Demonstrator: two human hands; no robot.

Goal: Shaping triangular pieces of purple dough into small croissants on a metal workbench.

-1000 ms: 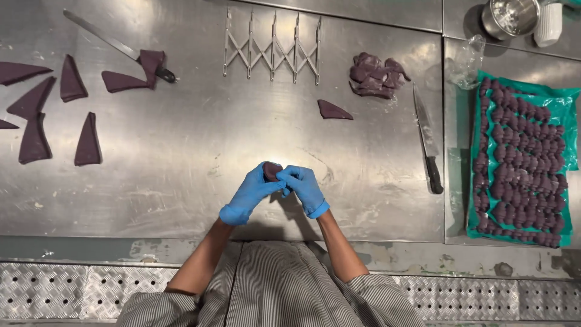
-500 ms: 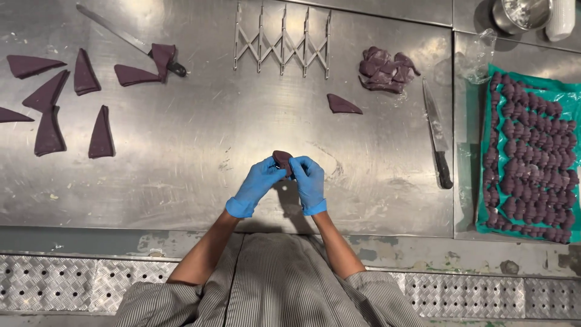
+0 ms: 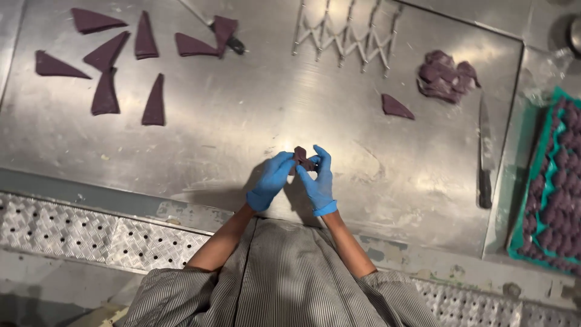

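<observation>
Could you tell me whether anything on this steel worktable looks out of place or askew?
One purple dough triangle lies draped over the knife at the far edge, unlike the flat purple triangles nearby. Otherwise nothing stands out.

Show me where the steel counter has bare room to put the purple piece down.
Widest bare steel table: between the triangles, the folding cutter and both hands, left hand, right hand, which pinch the dough piece. Also bare between the lone wedge and knife. Crowded: far left and the tray.
</observation>
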